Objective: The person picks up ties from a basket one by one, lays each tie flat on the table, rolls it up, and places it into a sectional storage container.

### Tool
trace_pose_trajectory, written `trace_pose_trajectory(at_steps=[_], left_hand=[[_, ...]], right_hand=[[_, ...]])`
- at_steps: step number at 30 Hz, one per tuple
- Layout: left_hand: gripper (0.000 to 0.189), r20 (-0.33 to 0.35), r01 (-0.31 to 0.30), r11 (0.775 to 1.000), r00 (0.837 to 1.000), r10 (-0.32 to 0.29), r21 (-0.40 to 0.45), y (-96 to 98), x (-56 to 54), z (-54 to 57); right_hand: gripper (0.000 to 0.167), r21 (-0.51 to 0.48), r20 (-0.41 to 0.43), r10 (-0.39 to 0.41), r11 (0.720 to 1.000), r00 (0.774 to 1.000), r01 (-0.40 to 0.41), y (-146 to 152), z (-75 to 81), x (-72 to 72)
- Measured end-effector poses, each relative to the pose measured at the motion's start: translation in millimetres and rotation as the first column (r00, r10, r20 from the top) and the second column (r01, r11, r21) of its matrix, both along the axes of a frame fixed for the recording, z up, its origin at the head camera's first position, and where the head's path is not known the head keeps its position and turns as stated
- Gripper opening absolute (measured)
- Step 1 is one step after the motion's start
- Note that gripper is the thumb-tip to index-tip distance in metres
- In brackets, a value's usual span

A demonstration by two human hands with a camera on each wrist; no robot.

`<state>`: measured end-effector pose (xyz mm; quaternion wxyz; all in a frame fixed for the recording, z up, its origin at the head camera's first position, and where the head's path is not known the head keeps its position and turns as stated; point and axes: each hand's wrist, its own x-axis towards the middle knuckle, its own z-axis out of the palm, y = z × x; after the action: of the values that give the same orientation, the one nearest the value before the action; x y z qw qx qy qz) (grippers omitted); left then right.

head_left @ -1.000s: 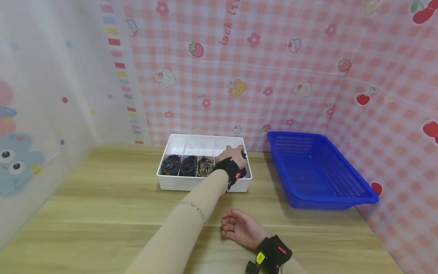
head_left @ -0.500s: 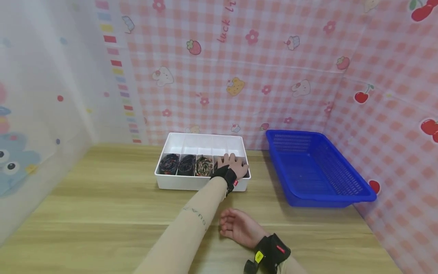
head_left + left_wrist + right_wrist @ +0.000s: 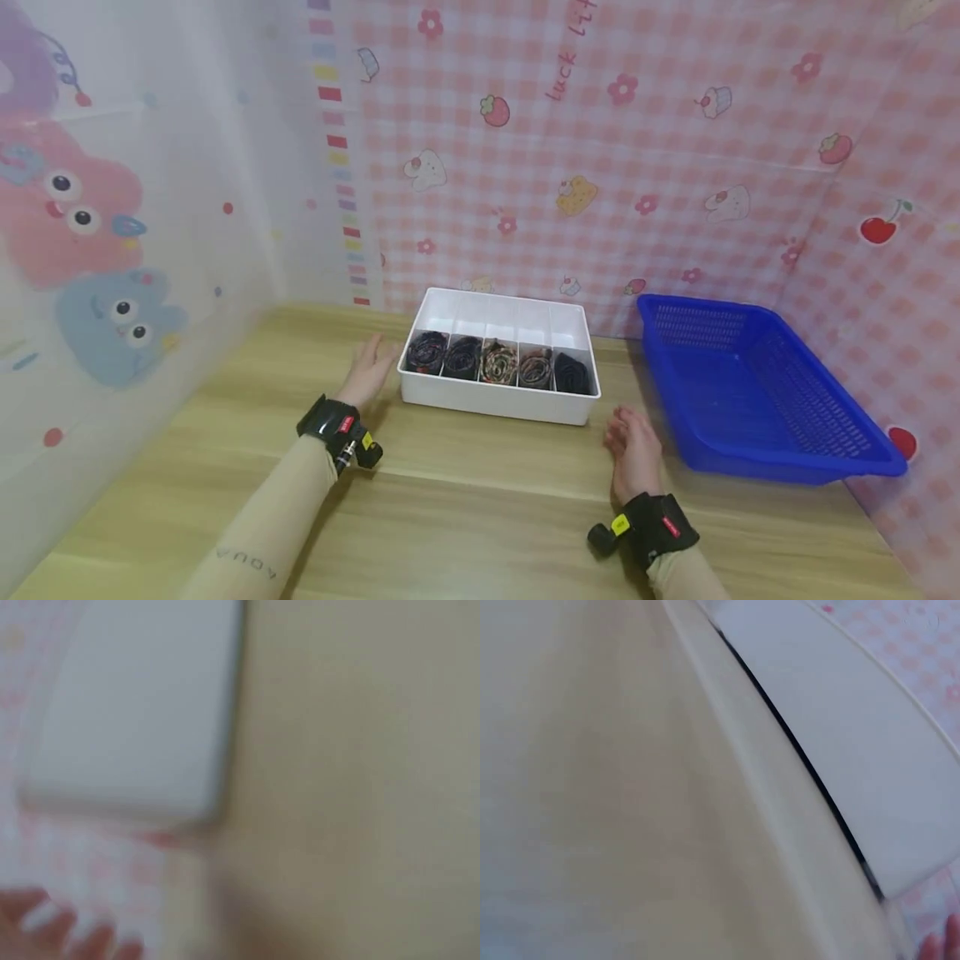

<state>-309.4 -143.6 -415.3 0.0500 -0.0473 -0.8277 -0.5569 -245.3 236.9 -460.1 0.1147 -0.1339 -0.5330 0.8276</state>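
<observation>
A white divided box [image 3: 498,400] stands near the back of the table. Its front row of compartments holds several rolled cloths [image 3: 500,363], dark or patterned, one per compartment; the back row shows bare white walls. To the left of the box is my left hand [image 3: 366,371], fingers extended and nothing in them. My right hand [image 3: 636,450] hovers off the box's front right corner, fingers loosely bent and holding nothing. In the blurred left wrist view, the box wall [image 3: 142,712] lies above my fingertips; the right wrist view has the box's front wall [image 3: 847,727] with fingertips at the lower right.
A blue plastic basket [image 3: 742,400] with perforated sides stands to the right, just beyond my right hand. The wood-grain table [image 3: 465,517] runs up to a pink checked curtain [image 3: 600,167] behind and a pale printed curtain [image 3: 187,208] at left.
My left hand has come off the rolled cloths at the box's right end and swung to its left side. My right hand has moved forward toward the box. The head view has turned left.
</observation>
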Motion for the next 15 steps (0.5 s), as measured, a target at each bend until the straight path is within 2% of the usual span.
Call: trace_pose_trajectory(at_steps=[1,2,4,5,8,11,15], left_hand=[[0.065,0.059,0.039,0.995,0.997,-0.045,0.092,-3.0,-2.2,-7.2],[0.064,0.102,0.074,0.98,0.99,-0.094,0.184,-4.0,-4.0,-13.8],[0.061,0.146,0.128,0.937,0.972,-0.183,0.326,-2.4,-7.1,-24.7],[0.06,0.153,0.137,0.922,0.967,-0.204,0.362,-0.1,-7.0,-28.1],[0.059,0.13,0.15,0.895,0.966,-0.223,0.419,6.1,-7.4,-36.9],[0.059,0.12,0.138,0.897,0.971,-0.205,0.419,8.1,-5.0,-42.5],[0.059,0.107,0.15,0.894,0.971,-0.214,0.423,4.8,-0.4,-47.9]], right_hand=[[0.039,0.049,-0.011,0.044,0.998,0.999,-0.043,3,2.0,-5.1],[0.047,0.083,-0.021,0.096,0.992,0.995,-0.094,4,3.5,-9.4],[0.054,0.131,-0.05,0.214,0.97,0.975,-0.206,6,3.9,-15.0],[0.055,0.136,-0.065,0.26,0.959,0.963,-0.25,6,3.4,-16.5],[0.051,0.115,-0.105,0.32,0.945,0.942,-0.308,6,-1.8,-16.3],[0.05,0.122,-0.12,0.324,0.943,0.938,-0.31,8,-6.9,-11.8],[0.053,0.118,-0.125,0.327,0.942,0.937,-0.314,10,-10.8,-7.7]])
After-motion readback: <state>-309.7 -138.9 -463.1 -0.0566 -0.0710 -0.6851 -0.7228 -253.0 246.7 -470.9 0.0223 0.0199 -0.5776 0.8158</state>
